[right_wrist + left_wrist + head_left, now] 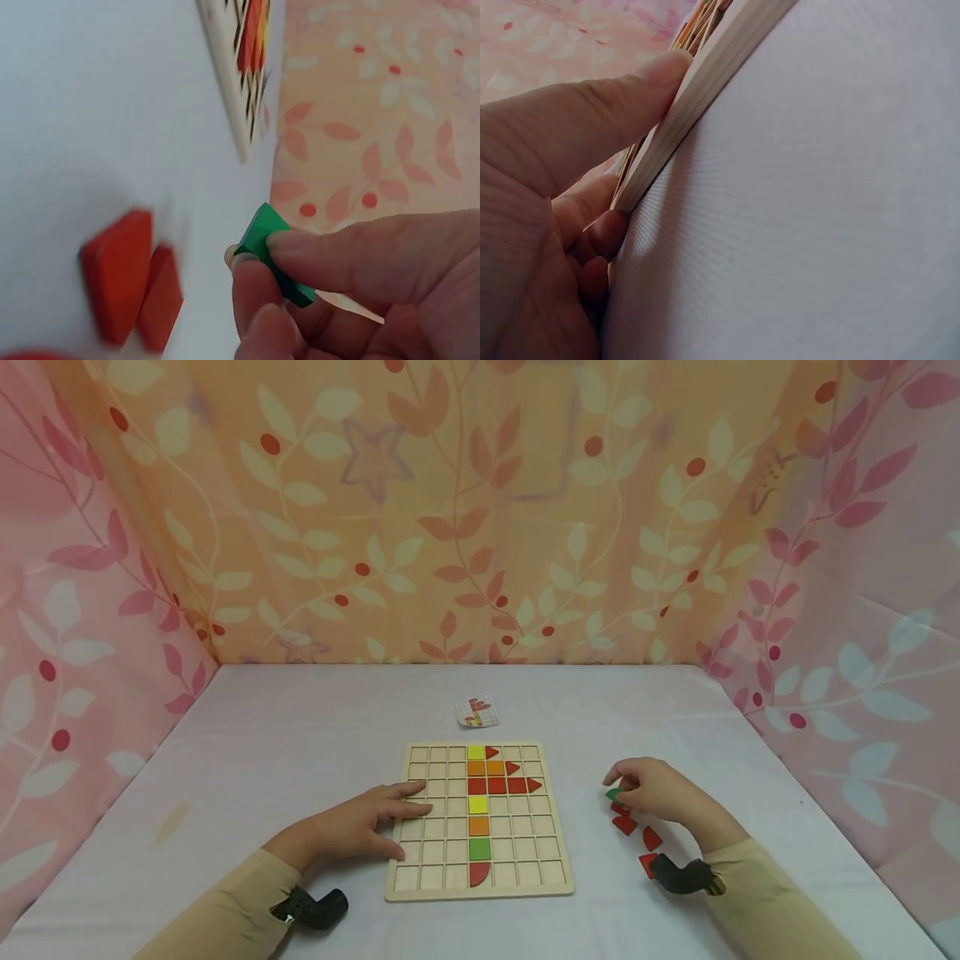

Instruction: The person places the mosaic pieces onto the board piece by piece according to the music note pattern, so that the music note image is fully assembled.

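A wooden grid board (513, 827) lies on the table, holding yellow, orange, red and green pieces in a column with short rows to the right. My left hand (360, 821) rests on its left edge, fingers spread over the squares; in the left wrist view the thumb (615, 112) touches the board's side (697, 97). Right of the board, my right hand (655, 787) pinches a green piece (261, 231) between thumb and fingers, above the table. Several red pieces (624, 825) with a curved side lie below that hand; two red pieces (120, 277) show in the right wrist view.
A small printed card (476, 711) with a coloured grid picture lies behind the board. White cloth (300, 718) covers the table. Patterned curtains (480, 527) enclose the back and both sides. Black wrist devices (321, 910) sit at both sleeves.
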A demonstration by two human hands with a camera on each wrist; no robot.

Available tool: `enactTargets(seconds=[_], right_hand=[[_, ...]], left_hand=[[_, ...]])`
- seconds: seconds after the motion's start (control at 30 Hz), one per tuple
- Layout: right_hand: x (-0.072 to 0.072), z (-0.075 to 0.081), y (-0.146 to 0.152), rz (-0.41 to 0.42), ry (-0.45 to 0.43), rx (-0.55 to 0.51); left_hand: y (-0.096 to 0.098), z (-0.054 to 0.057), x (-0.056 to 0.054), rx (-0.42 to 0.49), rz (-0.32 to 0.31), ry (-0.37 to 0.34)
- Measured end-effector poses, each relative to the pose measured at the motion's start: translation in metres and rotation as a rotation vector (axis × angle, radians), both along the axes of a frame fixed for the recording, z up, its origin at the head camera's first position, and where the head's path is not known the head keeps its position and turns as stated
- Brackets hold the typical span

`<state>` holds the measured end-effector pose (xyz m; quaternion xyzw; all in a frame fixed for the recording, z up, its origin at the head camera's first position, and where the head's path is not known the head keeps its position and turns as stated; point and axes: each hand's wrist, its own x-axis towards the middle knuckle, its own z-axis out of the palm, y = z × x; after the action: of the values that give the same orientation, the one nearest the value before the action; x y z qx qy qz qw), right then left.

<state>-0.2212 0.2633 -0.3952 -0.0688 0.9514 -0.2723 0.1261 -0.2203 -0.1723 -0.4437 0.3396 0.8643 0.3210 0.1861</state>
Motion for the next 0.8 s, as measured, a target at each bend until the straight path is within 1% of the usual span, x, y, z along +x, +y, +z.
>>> enactTargets(seconds=[0.1, 0.17, 0.27, 0.37, 0.47, 0.67, 0.8], right_hand=[[-0.001, 0.001, -0.018, -0.027, -0.040, -0.038], [-0.002, 0.002, -0.029, -0.023, -0.042, -0.051], [-0.004, 0.000, -0.045, 0.001, -0.022, -0.072], [-0.005, -0.002, -0.060, 0.042, -0.008, -0.092], [-0.007, -0.004, -0.076, 0.084, -0.025, -0.117], [-0.006, -0.003, -0.101, 0.207, -0.019, -0.176], [-0.007, -0.001, -0.114, 0.289, 0.038, -0.135]], left_hand=[[0.000, 0.000, -0.001, 0.001, -0.008, 0.012], [0.000, 0.000, -0.001, 0.001, -0.012, 0.018], [0.000, -0.001, -0.001, 0.005, -0.010, 0.014], [-0.001, -0.002, -0.001, 0.006, -0.005, 0.007], [-0.001, -0.003, -0.001, 0.007, -0.004, 0.000], [-0.002, -0.005, -0.002, 0.013, 0.003, -0.010], [-0.002, -0.005, -0.002, 0.014, 0.008, -0.012]])
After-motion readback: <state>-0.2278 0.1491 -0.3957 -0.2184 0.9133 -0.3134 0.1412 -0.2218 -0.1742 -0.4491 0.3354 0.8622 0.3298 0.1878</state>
